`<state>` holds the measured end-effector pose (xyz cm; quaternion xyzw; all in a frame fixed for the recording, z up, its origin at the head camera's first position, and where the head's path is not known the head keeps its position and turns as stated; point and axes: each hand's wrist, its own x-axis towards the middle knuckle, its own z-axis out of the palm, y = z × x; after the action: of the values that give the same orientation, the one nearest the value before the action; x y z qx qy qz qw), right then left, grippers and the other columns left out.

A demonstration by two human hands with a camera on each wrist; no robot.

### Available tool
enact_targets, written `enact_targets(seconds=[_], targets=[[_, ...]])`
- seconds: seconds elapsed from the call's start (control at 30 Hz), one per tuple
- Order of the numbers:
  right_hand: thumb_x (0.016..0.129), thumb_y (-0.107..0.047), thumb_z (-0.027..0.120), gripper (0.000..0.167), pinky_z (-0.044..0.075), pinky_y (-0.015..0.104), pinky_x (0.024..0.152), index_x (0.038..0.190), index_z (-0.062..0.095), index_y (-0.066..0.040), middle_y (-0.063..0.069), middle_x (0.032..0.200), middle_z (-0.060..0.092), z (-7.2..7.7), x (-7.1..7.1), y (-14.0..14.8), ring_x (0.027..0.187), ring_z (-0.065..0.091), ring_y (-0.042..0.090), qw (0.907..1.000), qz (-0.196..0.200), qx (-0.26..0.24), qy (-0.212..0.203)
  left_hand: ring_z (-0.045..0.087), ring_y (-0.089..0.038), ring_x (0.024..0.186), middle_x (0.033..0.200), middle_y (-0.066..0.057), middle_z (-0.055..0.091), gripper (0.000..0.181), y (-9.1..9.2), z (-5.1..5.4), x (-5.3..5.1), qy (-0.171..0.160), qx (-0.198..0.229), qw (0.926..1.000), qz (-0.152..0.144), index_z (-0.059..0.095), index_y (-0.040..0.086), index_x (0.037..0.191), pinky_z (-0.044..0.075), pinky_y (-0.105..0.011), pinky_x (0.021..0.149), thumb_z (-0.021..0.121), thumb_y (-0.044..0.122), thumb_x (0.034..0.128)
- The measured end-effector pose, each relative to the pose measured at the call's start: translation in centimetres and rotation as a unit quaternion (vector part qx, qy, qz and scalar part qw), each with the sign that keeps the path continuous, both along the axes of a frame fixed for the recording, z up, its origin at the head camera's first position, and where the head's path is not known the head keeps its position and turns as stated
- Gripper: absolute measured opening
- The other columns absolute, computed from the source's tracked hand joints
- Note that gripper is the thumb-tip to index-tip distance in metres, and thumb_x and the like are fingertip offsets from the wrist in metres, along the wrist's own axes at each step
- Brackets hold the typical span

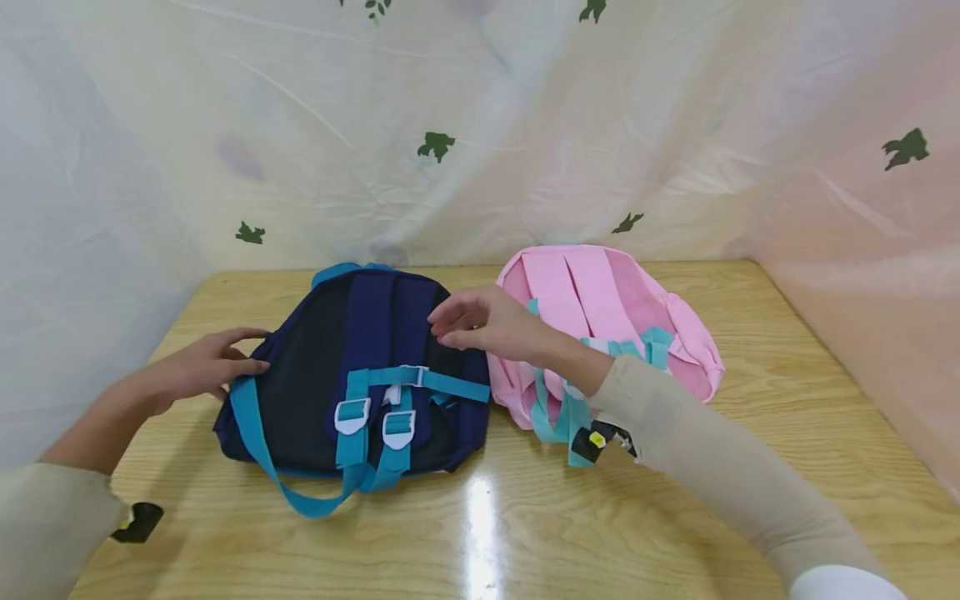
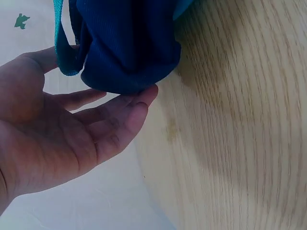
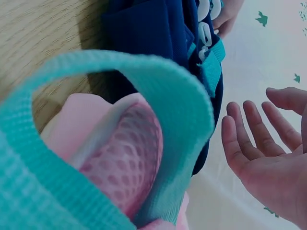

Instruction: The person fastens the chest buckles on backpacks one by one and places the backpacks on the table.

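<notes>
A navy backpack [image 1: 300, 400] with teal straps and white buckles lies on the table, its strap side up. Against its left edge rests my left hand [image 1: 191, 367], fingers spread and touching the fabric; in the left wrist view they lie along the side of the navy bag [image 2: 124, 52]. My right hand [image 1: 506, 325] hovers over the navy bag's right edge, fingers loosely bent and holding nothing. Beneath that wrist lies a pink backpack [image 1: 585, 283] with teal straps, partly hidden by the forearm. A teal strap loop [image 3: 182, 110] looms large in the right wrist view.
Both bags lie side by side on a wooden table [image 1: 750, 467]. Behind and beside it hangs a pale curtain [image 1: 337, 167] with dark green leaf-like patches. Small black devices [image 1: 138, 522] are worn on the wrists.
</notes>
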<state>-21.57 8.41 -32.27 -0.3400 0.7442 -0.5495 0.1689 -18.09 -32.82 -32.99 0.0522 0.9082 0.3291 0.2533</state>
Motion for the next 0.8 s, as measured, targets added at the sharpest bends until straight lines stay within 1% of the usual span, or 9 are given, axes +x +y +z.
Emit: enact_targets(seconds=[0.1,0.2,0.37,0.47,0.57,0.63,0.67,0.73,0.8], targets=[[0.096,0.006,0.067,0.027,0.059,0.035,0.09,0.122,0.064,0.014,0.031,0.115,0.069,0.0,0.3,-0.1,0.104,0.072,0.029,0.9998,0.017,-0.002,0.014,0.061,-0.049,0.117,0.139,-0.047,0.045,0.069,0.2,-0.2,0.0,0.003,-0.013,0.9999,-0.004,0.01,-0.016,0.156,0.06,-0.046,0.082,0.046,0.024,0.1121],[0.095,0.007,0.068,0.026,0.059,0.035,0.09,0.121,0.065,0.013,0.03,0.111,0.07,-0.1,0.5,-0.2,0.099,0.072,0.025,0.9992,0.028,0.007,0.027,0.059,-0.052,0.117,0.138,-0.047,0.047,0.07,0.5,-0.1,0.0,0.029,-0.033,0.999,-0.01,0.012,-0.017,0.155,0.059,-0.048,0.081,0.047,0.025,0.1118],[0.095,0.005,0.069,0.025,0.059,0.033,0.089,0.119,0.067,0.011,0.025,0.109,0.072,-0.1,1.0,-0.5,0.097,0.073,0.023,0.9978,0.036,0.03,0.047,0.06,-0.053,0.113,0.13,-0.043,0.054,0.069,1.2,0.3,0.0,0.099,-0.069,0.9925,-0.017,0.022,-0.016,0.154,0.057,-0.053,0.083,0.051,0.029,0.1103],[0.095,0.003,0.07,0.025,0.059,0.032,0.088,0.12,0.067,0.01,0.021,0.109,0.073,0.0,1.4,-0.7,0.097,0.073,0.021,0.9967,0.038,0.045,0.055,0.06,-0.054,0.114,0.127,-0.04,0.057,0.064,2.0,0.6,0.1,0.143,-0.073,0.9868,-0.017,0.03,-0.014,0.152,0.056,-0.058,0.086,0.054,0.027,0.1093],[0.095,0.001,0.071,0.025,0.059,0.031,0.088,0.12,0.069,0.008,0.018,0.108,0.073,0.2,1.8,-0.9,0.095,0.072,0.018,0.9955,0.04,0.058,0.063,0.062,-0.051,0.112,0.124,-0.035,0.061,0.058,3.1,0.9,0.4,0.194,-0.069,0.9784,-0.019,0.039,-0.011,0.149,0.056,-0.058,0.086,0.058,0.025,0.1072],[0.095,0.001,0.071,0.026,0.059,0.03,0.087,0.12,0.069,0.007,0.017,0.108,0.073,0.3,2.0,-1.1,0.094,0.071,0.017,0.9947,0.044,0.064,0.067,0.064,-0.048,0.109,0.12,-0.031,0.064,0.054,4.0,1.1,0.6,0.222,-0.056,0.973,-0.026,0.046,-0.008,0.147,0.057,-0.054,0.083,0.062,0.022,0.1054],[0.095,0.0,0.071,0.026,0.059,0.03,0.086,0.119,0.069,0.007,0.016,0.108,0.073,0.3,2.1,-1.1,0.093,0.071,0.016,0.9942,0.047,0.067,0.07,0.065,-0.045,0.107,0.118,-0.028,0.066,0.052,4.4,1.2,0.8,0.231,-0.047,0.9714,-0.03,0.049,-0.007,0.145,0.057,-0.051,0.082,0.064,0.021,0.1045],[0.094,0.0,0.071,0.025,0.059,0.028,0.085,0.119,0.069,0.007,0.016,0.107,0.073,0.2,2.3,-1.3,0.092,0.071,0.015,0.9931,0.052,0.071,0.077,0.067,-0.039,0.103,0.115,-0.021,0.068,0.047,5.3,1.2,1.0,0.242,-0.028,0.9689,-0.043,0.054,-0.005,0.142,0.057,-0.043,0.08,0.067,0.018,0.1028],[0.094,0.001,0.072,0.025,0.059,0.026,0.084,0.118,0.069,0.007,0.015,0.106,0.073,0.0,2.4,-1.5,0.09,0.071,0.013,0.9922,0.055,0.076,0.083,0.068,-0.032,0.1,0.112,-0.016,0.069,0.044,6.1,1.2,1.2,0.244,-0.007,0.968,-0.059,0.057,-0.004,0.139,0.055,-0.035,0.077,0.069,0.016,0.1011]])
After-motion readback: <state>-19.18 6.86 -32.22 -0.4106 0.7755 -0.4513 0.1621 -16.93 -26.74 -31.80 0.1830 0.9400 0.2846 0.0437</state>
